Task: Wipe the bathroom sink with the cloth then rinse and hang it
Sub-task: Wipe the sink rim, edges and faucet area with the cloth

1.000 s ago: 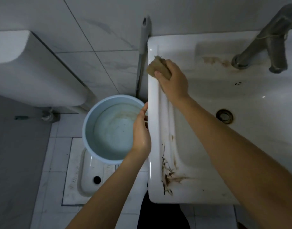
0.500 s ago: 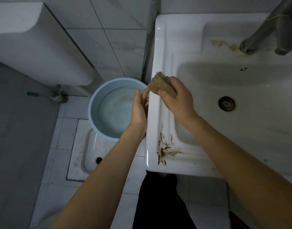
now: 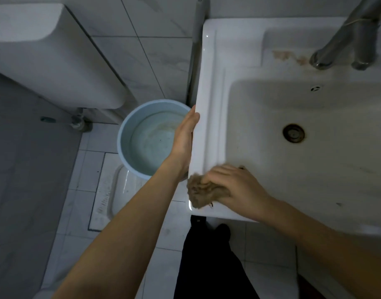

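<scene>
A white bathroom sink (image 3: 213, 87) fills the right half of the view, with a dark drain (image 3: 293, 132) in its basin and a metal tap (image 3: 344, 39) at the back. My right hand (image 3: 234, 186) presses a bunched brown cloth (image 3: 203, 193) onto the sink's front left corner. The cloth covers the dark stain there; only a small streak shows below it. My left hand (image 3: 185, 137) lies flat against the sink's left outer edge, fingers straight, holding nothing. A rusty stain (image 3: 286, 56) sits beside the tap's base.
A light blue bucket (image 3: 124, 134) with water stands on the floor left of the sink. Below it lies a white squat toilet pan (image 3: 118, 190). A white cistern (image 3: 45, 52) hangs on the tiled wall. A grey pipe (image 3: 196, 39) runs down beside the sink. My dark trouser leg (image 3: 206, 262) is underneath.
My right hand has drawn the cloth along the sink's left rim from the back toward the front corner, now over the dark stain. My left hand stays against the sink's left edge.
</scene>
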